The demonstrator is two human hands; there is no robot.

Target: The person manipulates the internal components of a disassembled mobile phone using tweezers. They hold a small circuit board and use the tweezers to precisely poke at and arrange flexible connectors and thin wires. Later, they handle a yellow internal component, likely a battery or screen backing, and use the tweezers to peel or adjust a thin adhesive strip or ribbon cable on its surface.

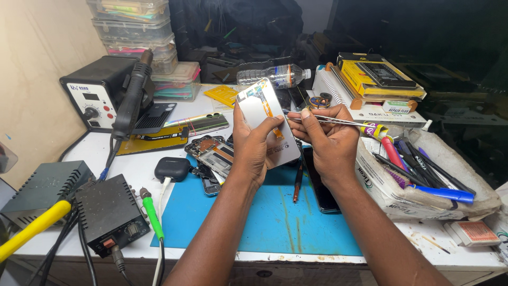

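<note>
Seen from the head camera looking down, two bare hands met above a workbench. The left hand [253, 142] was closed around one phone screen panel [269, 123], gripping it tilted upright with its silver back and orange ribbon cable facing the viewer, above the far edge of the mat. The right hand [329, 139] pinched one pair of metal tweezers [338, 123], whose tips pointed left and touched the panel's right edge. Beneath the hands lay one blue mat [275, 217], with one dark phone [319, 185] flat on it and one red-tipped tool [298, 184] just beside that. Left of the mat sat one opened phone body [211, 153] and one small dark earbud case [172, 168]. One hot-air station [98, 92] stood at the far left, with two dark power boxes [108, 214] nearer the front edge. One clear plastic bottle [272, 74] lay on its side behind the panel. At right, one torn white carton [418, 185] held many pens and tools, too bunched to count. The bench top [132, 164] was white and worn, set against a pale wall [37, 47].
</note>
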